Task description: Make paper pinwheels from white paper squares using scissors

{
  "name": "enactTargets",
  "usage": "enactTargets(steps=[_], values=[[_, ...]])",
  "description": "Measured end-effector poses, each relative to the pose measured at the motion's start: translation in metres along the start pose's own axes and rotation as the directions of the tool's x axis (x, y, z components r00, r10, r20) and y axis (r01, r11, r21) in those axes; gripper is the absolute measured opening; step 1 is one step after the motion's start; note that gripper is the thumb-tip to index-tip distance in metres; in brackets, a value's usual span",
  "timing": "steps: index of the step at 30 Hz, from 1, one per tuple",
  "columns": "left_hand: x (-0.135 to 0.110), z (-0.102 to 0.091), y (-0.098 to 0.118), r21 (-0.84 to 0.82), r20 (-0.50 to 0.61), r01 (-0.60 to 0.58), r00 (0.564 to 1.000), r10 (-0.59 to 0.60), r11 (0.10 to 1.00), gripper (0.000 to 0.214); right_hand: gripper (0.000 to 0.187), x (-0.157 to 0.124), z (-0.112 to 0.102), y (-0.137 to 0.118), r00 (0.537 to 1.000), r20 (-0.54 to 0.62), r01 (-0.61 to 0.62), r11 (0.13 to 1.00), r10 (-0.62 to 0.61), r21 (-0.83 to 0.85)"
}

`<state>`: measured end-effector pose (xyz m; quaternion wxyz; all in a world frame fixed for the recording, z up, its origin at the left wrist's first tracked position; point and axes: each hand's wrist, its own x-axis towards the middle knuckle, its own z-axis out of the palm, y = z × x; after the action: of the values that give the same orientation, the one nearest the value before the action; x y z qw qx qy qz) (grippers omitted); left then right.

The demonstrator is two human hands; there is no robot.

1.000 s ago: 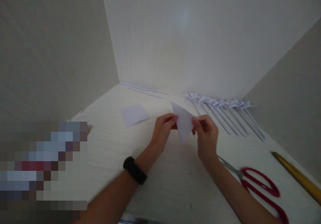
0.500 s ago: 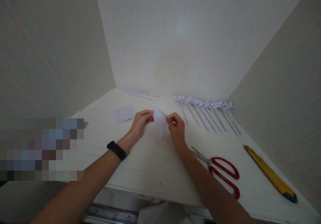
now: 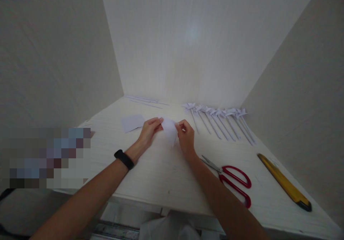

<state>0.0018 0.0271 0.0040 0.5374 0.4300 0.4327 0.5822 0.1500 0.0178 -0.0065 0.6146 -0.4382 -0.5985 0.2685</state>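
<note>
Between my two hands, above the white table (image 3: 150,175), is a small piece of white paper (image 3: 169,129) with one corner pointing down. My left hand (image 3: 149,129) pinches its left side between thumb and fingers. On the opposite side, my right hand (image 3: 186,135) grips the paper's edge with thumb and forefinger. A stack of white paper squares (image 3: 132,123) lies just left of my left hand. Red-handled scissors (image 3: 224,173) rest beside my right forearm, blades slightly apart and partly covered by the arm.
Several paper pinwheels on sticks (image 3: 215,113) lie in a row at the back right. Thin white sticks (image 3: 146,101) lie at the back left. A yellow utility knife (image 3: 285,182) is near the right wall. Walls enclose three sides; a blurred-out patch (image 3: 48,157) covers the left.
My right hand has shifted slightly left, toward my left hand, and the paper looks more curved. The whole view has moved a little; both hands keep their hold.
</note>
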Motion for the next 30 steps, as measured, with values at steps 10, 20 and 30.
enactTargets(steps=[10,20,30], values=[[-0.002,0.001,-0.002,0.133,0.045,-0.038,0.998,0.032,0.99,0.025,0.02,0.002,0.007,0.01,0.983,0.155,-0.112,0.99,0.099,0.081],[0.003,0.001,-0.01,0.246,0.153,-0.134,0.983,0.098,0.96,0.027,0.023,0.007,0.004,0.026,0.971,0.183,-0.171,0.981,0.153,0.087],[0.014,-0.007,-0.013,0.326,0.1,-0.201,0.979,0.177,0.924,0.029,0.023,0.013,-0.002,0.028,0.955,0.249,-0.174,0.984,0.159,0.041]])
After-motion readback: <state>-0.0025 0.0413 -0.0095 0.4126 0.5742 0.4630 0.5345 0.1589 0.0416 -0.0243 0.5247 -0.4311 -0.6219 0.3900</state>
